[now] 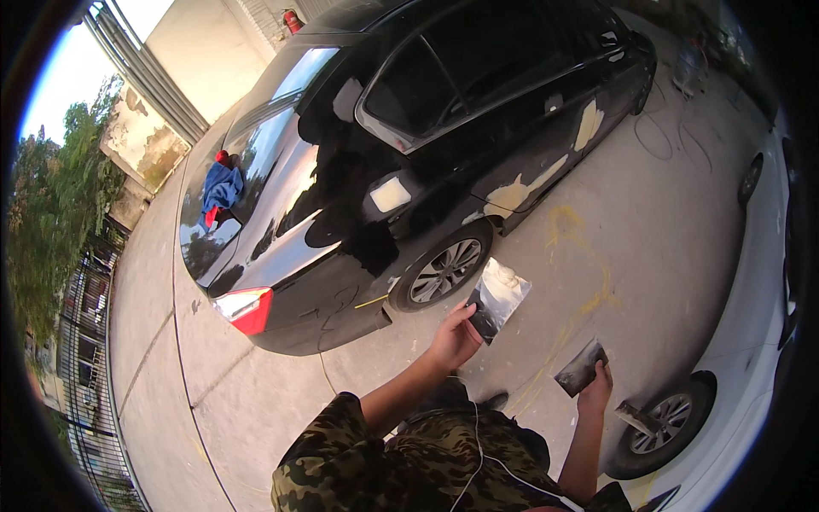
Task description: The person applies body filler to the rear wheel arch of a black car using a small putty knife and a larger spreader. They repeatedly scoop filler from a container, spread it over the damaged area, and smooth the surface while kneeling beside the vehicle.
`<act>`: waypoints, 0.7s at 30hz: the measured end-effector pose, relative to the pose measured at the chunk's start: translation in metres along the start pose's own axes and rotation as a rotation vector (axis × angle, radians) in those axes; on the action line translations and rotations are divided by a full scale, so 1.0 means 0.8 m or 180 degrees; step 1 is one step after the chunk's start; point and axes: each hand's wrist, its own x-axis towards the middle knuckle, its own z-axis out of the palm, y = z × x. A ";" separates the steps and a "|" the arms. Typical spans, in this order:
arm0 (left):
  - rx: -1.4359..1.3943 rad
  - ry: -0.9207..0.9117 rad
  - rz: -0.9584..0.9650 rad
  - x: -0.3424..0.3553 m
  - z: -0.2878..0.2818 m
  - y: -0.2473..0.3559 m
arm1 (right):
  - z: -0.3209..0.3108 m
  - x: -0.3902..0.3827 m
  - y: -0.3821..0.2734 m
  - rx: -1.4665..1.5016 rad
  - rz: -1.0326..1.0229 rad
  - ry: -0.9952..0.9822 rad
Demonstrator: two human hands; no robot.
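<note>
My left hand (pixel 455 340) grips a dark flat plate (pixel 488 317) with a mound of pale cream paste (pixel 500 275) on its upper part. Lower and to the right, my right hand (pixel 595 391) holds a smaller dark, pale-smeared flat spreader (pixel 577 369). Both are held apart from the black car (pixel 358 256) in front of me, whose side shows pale filler patches (pixel 512 193) along the lower doors and a white square patch (pixel 390 194) on the rear quarter.
A white car (pixel 755 324) stands close on my right, a long piece (pixel 636 420) by its wheel. A cable (pixel 653 136) lies on the concrete. Blue cloth (pixel 222 188) rests on the black car's trunk. A fence (pixel 85 358) and trees line the left; a red extinguisher (pixel 292 21) is behind.
</note>
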 end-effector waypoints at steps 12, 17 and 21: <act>0.0097 -0.0106 0.0924 0.053 0.009 0.089 | 0.223 0.042 -0.057 -0.0644 -0.0568 -0.1097; -0.0122 -0.0107 0.1063 0.109 -0.013 0.129 | 0.378 0.025 -0.103 -0.1998 -0.2216 -0.1362; -0.0117 -0.0033 0.1046 0.148 -0.022 0.158 | 0.485 0.021 -0.111 -0.3226 -0.4812 -0.1760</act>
